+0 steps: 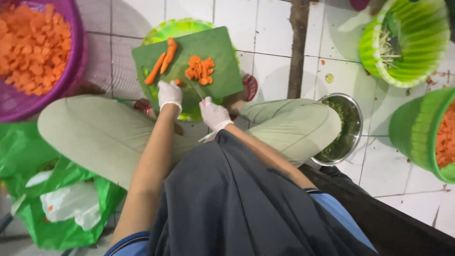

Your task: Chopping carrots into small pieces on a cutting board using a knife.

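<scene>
On a white tiled floor, seen from above: knees in pale green trousers spread either side of a green cutting board [208,52], set on a green plate [173,28] at twelve o'clock from the lap.

At ten o'clock, a purple basket [73,61] heaped with diced carrot. At two o'clock, a green tub [417,57] with pale shreds inside; at three o'clock, a second green tub [417,132] of orange pieces, and nearer the knee a steel bowl [353,128] of chopped greens. At eight o'clock, crumpled green plastic bags [61,208].

On the board, two long carrot strips [161,64] at eleven o'clock and a small pile of carrot chunks [200,70] near the middle.

Left hand [169,95], in a white glove, curled with fingertips pressed down on a carrot stub [177,82] at the board's near edge. Right hand [213,114], also gloved, closed around a knife [195,89] handle, thin blade angled toward the stub.

Carrot judged stiff, light, brittle under a blade, likely to roll and slightly slick when cut; best pinned from above, fingertips tucked back from the edge.
</scene>
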